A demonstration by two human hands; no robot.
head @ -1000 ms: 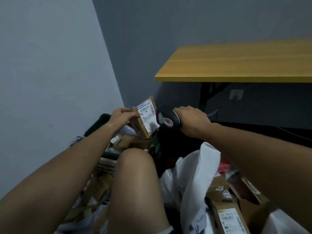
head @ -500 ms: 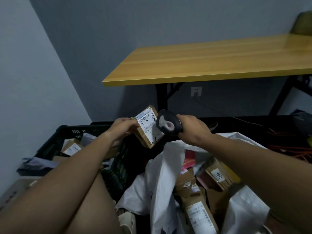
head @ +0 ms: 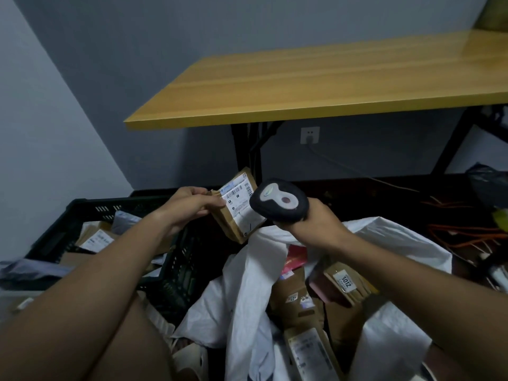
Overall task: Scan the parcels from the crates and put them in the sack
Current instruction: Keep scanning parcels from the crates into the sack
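A person sits low in a dim room corner, both bare arms stretched forward. The left hand point(head: 189, 206) pinches a small brown cardboard parcel point(head: 237, 207) by its left edge, thumb on the front and fingers curled behind it. The parcel is tilted, its white label point(head: 238, 203) with a barcode turned toward the right hand. The right hand point(head: 316, 224) is wrapped around the handle of a dark handheld scanner point(head: 279, 201). The scanner's head overlaps the right edge of the label and sits just beside it; whether they touch cannot be told.

The held parcel hangs in the air between a black plastic crate point(head: 90, 213) on the left and an open white sack point(head: 247, 284) below and to the right. The crate holds more brown parcels and grey mailers, one with a white label point(head: 96, 240) facing up. Inside the sack lie several cardboard parcels; one sticker point(head: 345, 281) reads 3012, and a red packet point(head: 295, 258) shows near the sack's mouth.

Behind the hands stands a yellow wooden surface point(head: 330, 83) on black legs, against a grey wall. A white wall socket point(head: 310, 135) with a cable plugged in sits under it. Orange cables point(head: 467, 232) trail over the dark floor at the right. The person's bare knee point(head: 132, 347) fills the lower left.
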